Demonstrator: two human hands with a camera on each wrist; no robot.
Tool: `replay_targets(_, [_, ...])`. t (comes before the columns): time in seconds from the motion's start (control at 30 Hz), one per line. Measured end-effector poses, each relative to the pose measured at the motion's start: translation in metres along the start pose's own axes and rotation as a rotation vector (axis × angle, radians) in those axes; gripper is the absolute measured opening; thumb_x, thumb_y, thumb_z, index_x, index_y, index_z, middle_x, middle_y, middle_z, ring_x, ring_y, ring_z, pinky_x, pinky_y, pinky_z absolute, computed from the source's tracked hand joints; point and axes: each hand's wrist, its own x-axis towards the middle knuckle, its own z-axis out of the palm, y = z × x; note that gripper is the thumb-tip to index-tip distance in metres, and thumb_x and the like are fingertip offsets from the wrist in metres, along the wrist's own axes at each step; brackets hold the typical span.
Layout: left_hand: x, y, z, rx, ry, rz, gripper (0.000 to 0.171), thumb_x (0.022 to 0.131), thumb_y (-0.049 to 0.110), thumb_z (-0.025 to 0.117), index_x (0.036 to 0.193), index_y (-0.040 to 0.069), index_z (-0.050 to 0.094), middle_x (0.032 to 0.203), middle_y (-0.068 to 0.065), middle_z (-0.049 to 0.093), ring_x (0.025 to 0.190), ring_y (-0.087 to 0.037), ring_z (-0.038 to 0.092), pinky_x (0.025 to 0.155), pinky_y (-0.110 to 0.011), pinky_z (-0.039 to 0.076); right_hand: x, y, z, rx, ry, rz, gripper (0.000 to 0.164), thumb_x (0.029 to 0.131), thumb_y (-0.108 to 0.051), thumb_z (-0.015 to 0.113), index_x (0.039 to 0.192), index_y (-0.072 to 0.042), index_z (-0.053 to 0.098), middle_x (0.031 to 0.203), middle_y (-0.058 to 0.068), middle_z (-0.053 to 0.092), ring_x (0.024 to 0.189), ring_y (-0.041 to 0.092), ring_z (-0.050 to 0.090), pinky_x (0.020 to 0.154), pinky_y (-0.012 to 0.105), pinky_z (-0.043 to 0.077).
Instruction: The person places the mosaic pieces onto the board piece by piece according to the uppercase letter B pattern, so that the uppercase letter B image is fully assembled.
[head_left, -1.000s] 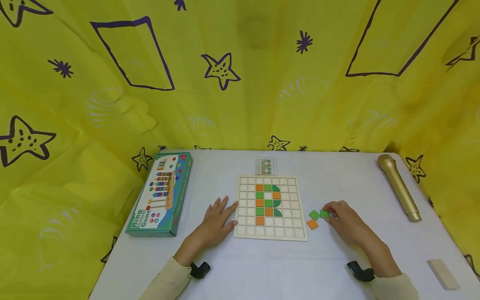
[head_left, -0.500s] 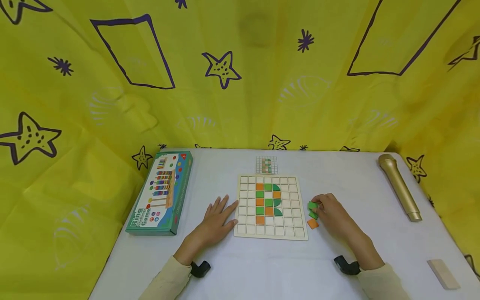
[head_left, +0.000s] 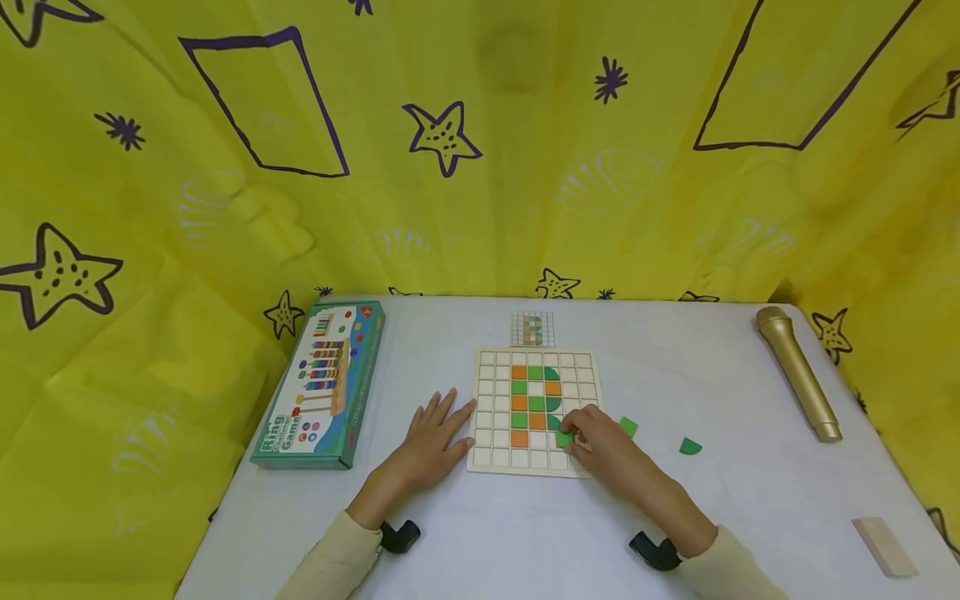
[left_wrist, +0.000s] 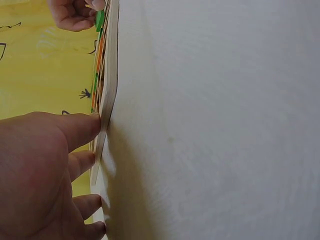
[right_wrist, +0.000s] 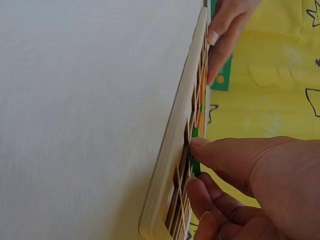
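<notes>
A wooden grid board (head_left: 492,458) lies on the table, with orange and green tiles set in its cells in an R-like pattern. My right hand (head_left: 611,450) pinches a green square tile (head_left: 563,439) between thumb and fingers above the board's lower right part. In the right wrist view that green tile (right_wrist: 195,150) stands on edge against the grid. Fingers spread, my left hand (head_left: 429,454) rests on the table, its fingertips touching the board's left edge. Loose to the right lie another green tile (head_left: 628,427) and a dark green quarter-circle piece (head_left: 691,446).
Behind the board is a small pattern card (head_left: 533,329). A boxed ring game (head_left: 318,387) lies at the left. On the right are a gold microphone-shaped object (head_left: 798,373) and a pale wooden block (head_left: 885,547). A yellow curtain (head_left: 517,225) hangs behind.
My right hand has moved left from the loose tiles to the board, carrying a green tile. The quarter-circle piece has come into view; the loose orange tile is now hidden. My left hand stays put.
</notes>
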Motion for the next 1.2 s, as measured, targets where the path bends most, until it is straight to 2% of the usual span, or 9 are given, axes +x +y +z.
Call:
replay_targets(0.17, [0.0,0.0,0.0,-0.001,-0.009,-0.006,0.061,0.11,0.04,0.053,0.166,0.021,0.037,0.175,-0.018,0.018,0.163,-0.044,0.008,0.127,-0.068,0.009,-0.001,-0.003,0.006,-0.043,0.033,-0.05,0.015,0.095,-0.004,0.076,0.105,-0.014,0.071,0.108,-0.003,0.062,0.098,0.014,0.062,0.088,0.035,0.058])
replay_targets(0.4, [0.0,-0.001,0.002,-0.015,0.0,0.001,0.061,0.11,0.039,0.054,0.165,0.019,0.038,0.175,-0.019,0.019,0.162,-0.045,0.008,0.127,-0.069,0.009,0.0,-0.003,0.009,-0.06,0.044,-0.136,0.018,0.095,0.003,0.072,0.104,-0.012,0.072,0.109,-0.001,0.064,0.098,0.015,0.064,0.086,0.033,0.058])
replay_targets(0.7, [0.001,-0.001,0.002,-0.004,0.01,0.007,0.06,0.11,0.038,0.054,0.165,0.02,0.039,0.175,-0.019,0.02,0.162,-0.045,0.009,0.126,-0.069,0.01,-0.003,-0.005,0.006,-0.121,0.068,-0.17,0.015,0.092,0.0,0.078,0.102,-0.012,0.076,0.111,-0.001,0.064,0.105,0.018,0.064,0.088,0.034,0.058])
replay_targets(0.8, [0.001,-0.002,0.002,-0.006,0.01,0.009,0.06,0.11,0.038,0.054,0.165,0.02,0.039,0.175,-0.019,0.02,0.162,-0.045,0.009,0.127,-0.069,0.009,-0.004,-0.004,0.001,-0.114,0.043,-0.119,0.013,0.094,-0.006,0.079,0.106,-0.012,0.078,0.114,0.0,0.063,0.108,0.02,0.063,0.092,0.037,0.057])
replay_targets(0.93, [0.001,-0.003,0.002,-0.003,0.011,0.011,0.06,0.11,0.039,0.054,0.165,0.02,0.039,0.175,-0.019,0.019,0.162,-0.045,0.009,0.127,-0.069,0.009,-0.005,0.006,-0.015,-0.076,0.033,0.004,0.018,0.096,-0.012,0.078,0.114,-0.01,0.075,0.118,0.003,0.062,0.112,0.025,0.06,0.096,0.046,0.054])
replay_targets(1.07, [0.001,-0.003,0.002,-0.007,0.009,0.011,0.06,0.11,0.038,0.054,0.165,0.02,0.039,0.175,-0.019,0.019,0.162,-0.045,0.008,0.127,-0.069,0.009,-0.01,0.028,-0.036,-0.088,0.058,0.115,0.028,0.096,-0.017,0.078,0.12,-0.006,0.069,0.118,0.013,0.062,0.109,0.032,0.059,0.093,0.053,0.048])
replay_targets(1.2, [0.002,-0.003,0.002,-0.002,0.007,0.011,0.06,0.11,0.038,0.054,0.165,0.02,0.039,0.175,-0.02,0.019,0.162,-0.046,0.009,0.126,-0.069,0.01,-0.015,0.051,-0.052,-0.105,0.026,0.188,0.036,0.095,-0.021,0.078,0.122,-0.001,0.063,0.115,0.021,0.06,0.105,0.039,0.059,0.086,0.057,0.044])
